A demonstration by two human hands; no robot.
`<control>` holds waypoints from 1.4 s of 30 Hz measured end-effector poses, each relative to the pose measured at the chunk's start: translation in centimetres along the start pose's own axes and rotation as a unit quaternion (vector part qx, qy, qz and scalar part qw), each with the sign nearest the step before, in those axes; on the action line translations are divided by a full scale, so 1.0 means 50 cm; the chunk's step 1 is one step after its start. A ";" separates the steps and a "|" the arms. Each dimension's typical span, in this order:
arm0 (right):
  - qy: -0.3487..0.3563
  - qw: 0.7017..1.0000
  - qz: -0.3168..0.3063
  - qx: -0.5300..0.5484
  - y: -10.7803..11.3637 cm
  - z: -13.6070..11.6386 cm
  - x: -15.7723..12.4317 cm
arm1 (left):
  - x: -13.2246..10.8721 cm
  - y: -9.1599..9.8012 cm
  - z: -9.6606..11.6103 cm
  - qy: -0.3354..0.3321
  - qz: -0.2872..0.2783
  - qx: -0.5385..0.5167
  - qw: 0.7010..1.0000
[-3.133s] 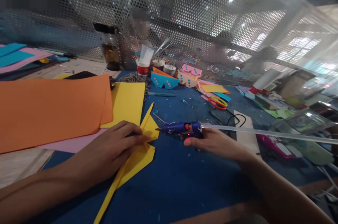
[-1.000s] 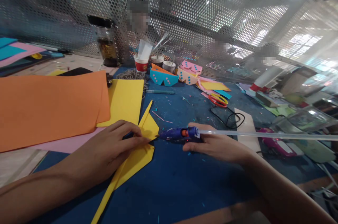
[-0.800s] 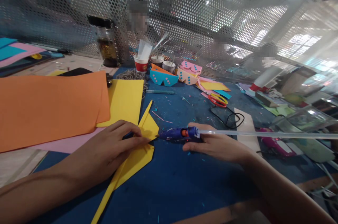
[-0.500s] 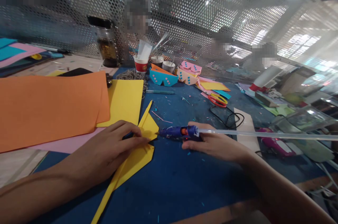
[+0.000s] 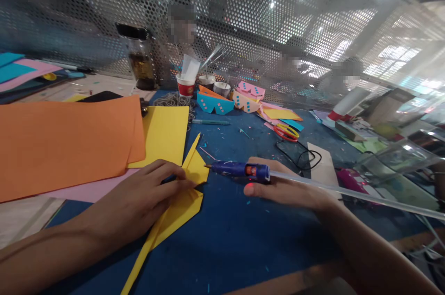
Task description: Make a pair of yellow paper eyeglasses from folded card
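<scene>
Looks to me like the gluing step: the right hand (image 5: 283, 184) has its fingers wrapped round a blue glue gun (image 5: 227, 168), nozzle right at the edge of a yellow paper cutout (image 5: 181, 218). Can't tell if the tip is touching or just above. The left hand (image 5: 146, 193) presses its fingertips on the cutout's middle; whether it's also pinching the paper, no idea. The cutout lies on the table (image 5: 243, 248), its long yellow strip (image 5: 141, 260) running toward the near edge. I'd say the next move calls for a steady nozzle and fingertips kept off any hot glue.

Room-wise, the left side is tight, with orange sheets (image 5: 69, 147) and a yellow sheet (image 5: 170, 135) crowding in. Toward the near edge it's mostly blue tabletop with tiny scraps. Watch the long glue stick (image 5: 330, 187) poking out the back, and the scissors (image 5: 287, 132) and black cord (image 5: 295, 158) farther back.
</scene>
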State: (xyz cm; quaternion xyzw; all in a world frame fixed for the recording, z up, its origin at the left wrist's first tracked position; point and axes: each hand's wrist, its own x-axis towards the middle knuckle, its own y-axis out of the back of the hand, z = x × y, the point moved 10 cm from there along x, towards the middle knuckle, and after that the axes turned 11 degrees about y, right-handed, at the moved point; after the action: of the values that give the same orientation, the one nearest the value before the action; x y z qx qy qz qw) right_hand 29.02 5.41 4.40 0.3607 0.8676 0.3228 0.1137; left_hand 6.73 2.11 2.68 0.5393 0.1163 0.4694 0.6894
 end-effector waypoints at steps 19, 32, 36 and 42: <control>0.036 0.999 -0.014 0.000 -0.008 -0.004 0.001 | -0.002 -0.012 0.009 -0.033 -0.008 0.058 0.998; 0.037 0.999 -0.014 0.001 -0.009 -0.006 0.001 | 0.009 -0.002 0.031 -0.056 0.000 0.081 0.995; 0.040 0.999 -0.020 -0.001 -0.010 -0.006 0.003 | 0.006 -0.011 0.024 -0.047 -0.009 0.073 0.996; 0.050 0.998 -0.024 -0.014 -0.014 -0.013 0.006 | 0.007 -0.019 0.009 -0.017 -0.016 0.055 0.998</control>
State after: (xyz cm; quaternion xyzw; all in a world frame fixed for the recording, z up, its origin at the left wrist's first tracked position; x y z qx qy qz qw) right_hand 28.16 4.94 4.46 0.3218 0.8759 0.3500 0.0827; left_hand 7.73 2.12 2.18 0.5820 0.1388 0.4416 0.6685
